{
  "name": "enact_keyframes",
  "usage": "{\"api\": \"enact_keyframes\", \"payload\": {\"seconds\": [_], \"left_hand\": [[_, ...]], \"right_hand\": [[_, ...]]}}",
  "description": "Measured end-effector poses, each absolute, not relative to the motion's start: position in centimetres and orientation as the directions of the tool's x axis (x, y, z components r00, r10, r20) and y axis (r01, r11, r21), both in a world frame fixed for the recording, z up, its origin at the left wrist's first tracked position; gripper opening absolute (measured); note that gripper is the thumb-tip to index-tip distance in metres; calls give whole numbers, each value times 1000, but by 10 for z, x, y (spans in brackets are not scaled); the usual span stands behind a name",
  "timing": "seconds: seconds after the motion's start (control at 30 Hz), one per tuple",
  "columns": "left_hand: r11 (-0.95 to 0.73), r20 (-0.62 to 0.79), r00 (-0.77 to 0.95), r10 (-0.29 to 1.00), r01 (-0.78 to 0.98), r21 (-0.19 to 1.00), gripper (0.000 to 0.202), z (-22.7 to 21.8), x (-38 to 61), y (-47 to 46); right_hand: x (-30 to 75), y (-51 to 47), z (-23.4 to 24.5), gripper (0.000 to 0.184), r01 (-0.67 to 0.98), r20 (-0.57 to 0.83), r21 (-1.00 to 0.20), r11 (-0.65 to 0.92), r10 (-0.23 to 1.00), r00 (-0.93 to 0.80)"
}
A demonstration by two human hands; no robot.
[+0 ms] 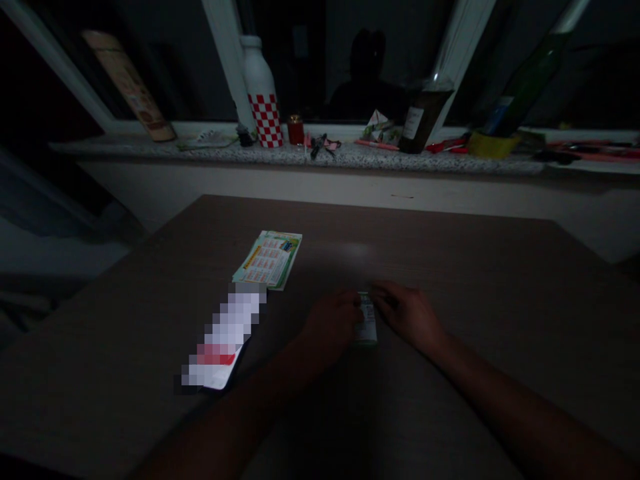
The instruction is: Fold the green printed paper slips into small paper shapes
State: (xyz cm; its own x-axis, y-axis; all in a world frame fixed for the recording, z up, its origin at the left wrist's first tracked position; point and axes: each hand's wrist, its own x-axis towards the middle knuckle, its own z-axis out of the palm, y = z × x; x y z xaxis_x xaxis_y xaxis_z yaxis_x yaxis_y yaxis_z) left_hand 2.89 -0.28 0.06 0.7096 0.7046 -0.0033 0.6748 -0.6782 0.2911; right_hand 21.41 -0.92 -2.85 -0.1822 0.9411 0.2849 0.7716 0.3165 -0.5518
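Both my hands rest on a dark wooden table [450, 267] in dim light. My left hand [333, 323] and my right hand [407, 313] pinch a small folded white and green paper [367, 320] between them, one on each side. The fingers of both hands are closed on its upper edges. To the left lies a colourful printed leaflet [269, 259]. Nearer me on the left lies a long white envelope-like sheet [223, 337] with a red stripe, its face blurred out.
A stone windowsill [300, 155] runs along the back with a white bottle with red checks [263, 93], a small red jar [295, 129], a dark wine bottle [425, 113], a green bottle [525, 80], a tape roll [490, 143], pens and a cardboard tube [130, 83].
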Motion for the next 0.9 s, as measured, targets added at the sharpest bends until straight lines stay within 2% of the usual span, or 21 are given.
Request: {"api": "enact_keyframes", "payload": {"seconds": [0.37, 0.67, 0.9], "left_hand": [[-687, 27, 713, 700, 663, 297, 23, -3, 28, -2], [-668, 30, 702, 712, 663, 338, 22, -2, 27, -2], [-667, -1, 703, 711, 676, 313, 19, 2, 28, -2]], "right_hand": [[220, -4, -25, 31, 783, 252, -527, 331, 941, -228], [231, -10, -24, 49, 750, 220, -557, 357, 934, -281], [235, -18, -22, 67, 749, 172, -553, 364, 930, -325]]}}
